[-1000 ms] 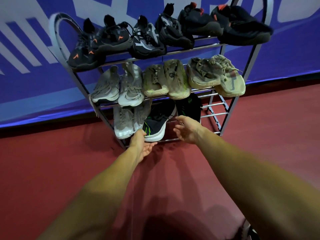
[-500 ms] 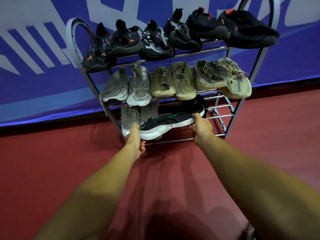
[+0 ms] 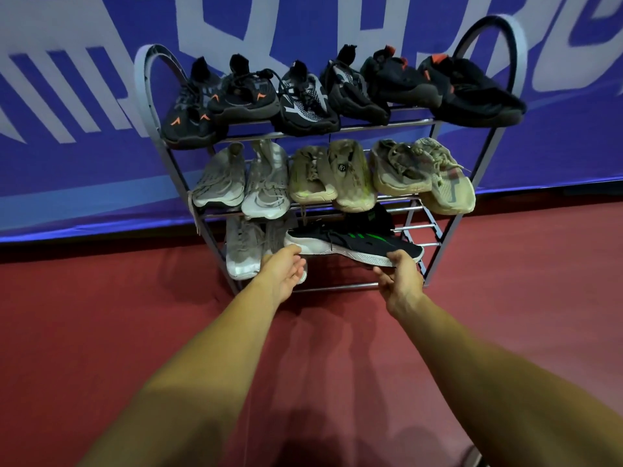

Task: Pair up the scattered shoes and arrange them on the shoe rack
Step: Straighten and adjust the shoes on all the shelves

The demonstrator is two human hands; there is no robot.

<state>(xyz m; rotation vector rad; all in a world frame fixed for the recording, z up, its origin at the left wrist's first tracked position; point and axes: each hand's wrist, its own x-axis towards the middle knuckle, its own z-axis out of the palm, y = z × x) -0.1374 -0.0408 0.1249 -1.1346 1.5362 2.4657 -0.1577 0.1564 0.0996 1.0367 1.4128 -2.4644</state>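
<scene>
A black shoe with green marks and a white sole (image 3: 354, 244) lies sideways across the bottom shelf of the metal shoe rack (image 3: 337, 286). My right hand (image 3: 401, 278) pinches its right end, thumb on top and fingers under the sole. At the shoe's left end is my left hand (image 3: 283, 273), palm up with the fingers apart and not closed around it. A second black and green shoe (image 3: 374, 215) stands behind, partly hidden. A grey pair (image 3: 242, 251) fills the bottom shelf's left part.
Several black shoes (image 3: 303, 99) sit on the top shelf. Grey and beige pairs (image 3: 337, 176) line the middle one. The rack stands on a red floor (image 3: 101, 315) against a blue and white banner (image 3: 67, 163). The bottom shelf's right bars (image 3: 428, 234) are bare.
The black and green shoe turned from pointing outward to lying sideways and has swung round across the bottom shelf. My left hand has let go of it and opened. The view moved closer.
</scene>
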